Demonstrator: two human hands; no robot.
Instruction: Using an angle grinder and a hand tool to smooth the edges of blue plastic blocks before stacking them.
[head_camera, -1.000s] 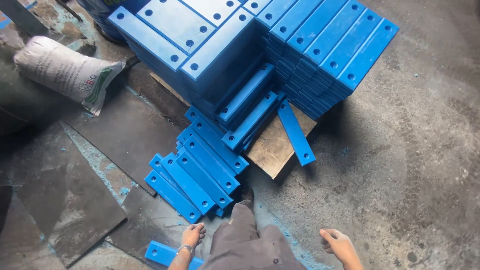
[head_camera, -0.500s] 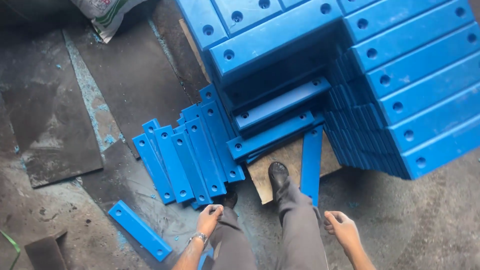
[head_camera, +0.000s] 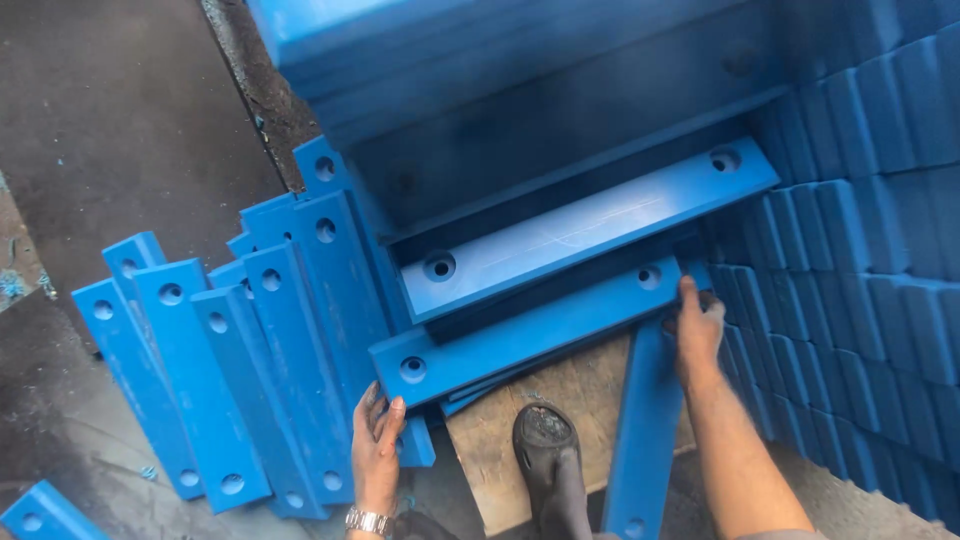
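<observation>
Where both hands grip its ends, long blue bar (head_camera: 530, 335), holed.

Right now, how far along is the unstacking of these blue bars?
Done: several bars lean fanned out on the floor. In hand: the left hand and right hand grip the ends of one long bar. Left: another bar above it and the big stack.

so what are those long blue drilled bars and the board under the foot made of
Long blue drilled bars: apparently solid plastic, matte, colour uniform through edges and countersunk holes, faint scuffs; painted metal cannot be excluded. Both hands grip one. Tan board under the black shoe: probably plywood, bare and dusty.
</observation>
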